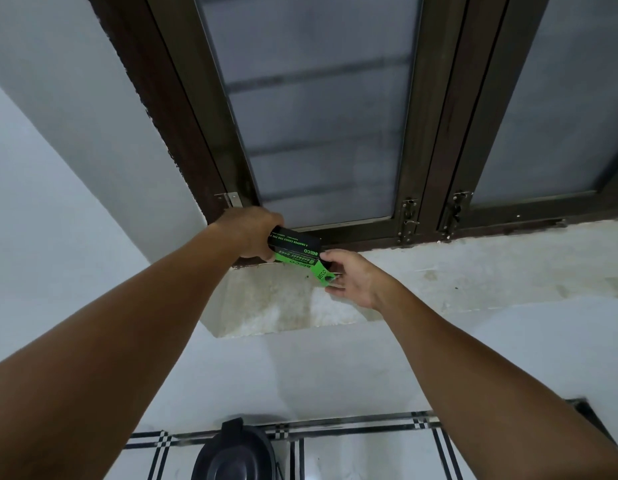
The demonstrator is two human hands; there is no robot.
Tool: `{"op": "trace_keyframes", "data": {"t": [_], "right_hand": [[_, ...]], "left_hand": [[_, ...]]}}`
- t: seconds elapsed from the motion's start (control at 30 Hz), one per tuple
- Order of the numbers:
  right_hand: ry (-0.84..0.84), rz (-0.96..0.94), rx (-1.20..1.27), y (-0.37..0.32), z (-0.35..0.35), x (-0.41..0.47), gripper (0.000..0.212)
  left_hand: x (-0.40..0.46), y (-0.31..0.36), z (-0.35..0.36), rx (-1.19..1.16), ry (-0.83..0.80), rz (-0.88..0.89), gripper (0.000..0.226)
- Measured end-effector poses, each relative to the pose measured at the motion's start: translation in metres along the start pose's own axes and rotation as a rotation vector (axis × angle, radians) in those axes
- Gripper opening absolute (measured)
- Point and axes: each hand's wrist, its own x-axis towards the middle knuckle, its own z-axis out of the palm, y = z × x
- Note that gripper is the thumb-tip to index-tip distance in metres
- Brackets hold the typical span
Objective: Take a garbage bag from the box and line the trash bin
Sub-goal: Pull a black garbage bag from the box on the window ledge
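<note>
Forearms (134, 334) nearest; left hand (252, 233) grips box (293, 245), right hand (352, 275) pinches flap (323, 273), stained sill (474, 271).

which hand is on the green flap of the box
The right hand. It pinches the green flap sticking out of the garbage bag box, while the left hand wraps around the box's black body up by the window ledge.

Box (293, 244) black on top, bright green below, green lettering on the black, dark lettering on the green; its open flap (322, 273) bright green. Window frame (425, 140) dark brown, panes (314, 109) frosted grey. Wall (75, 140) pale blue-white. Ledge (474, 271) off-white, yellowish stains. Tiles (363, 455) white, black stripes with small checks at crossings. Bin lid (233, 455) black
</note>
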Motion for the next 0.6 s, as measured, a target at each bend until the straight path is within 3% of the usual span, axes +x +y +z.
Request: {"op": "trace_keyframes", "data": {"t": [0.17,0.3,0.5,0.6], "right_hand": [[0.372,-0.141,0.096,-0.007,0.0,0.004,0.015],[0.677,-0.351,0.024,-0.009,-0.004,0.002,0.016],[0.795,-0.458,0.109,-0.015,-0.004,0.005,0.02],[0.748,-0.481,0.1,-0.021,0.005,0.007,0.017]], "left_hand": [[0.0,0.004,0.034,-0.081,0.004,-0.087,0.046],[-0.003,0.006,0.063,-0.079,-0.054,-0.105,0.045],[-0.01,0.009,0.102,0.013,-0.023,-0.15,0.062],[-0.01,0.015,0.115,0.02,-0.026,-0.133,0.068]]}}
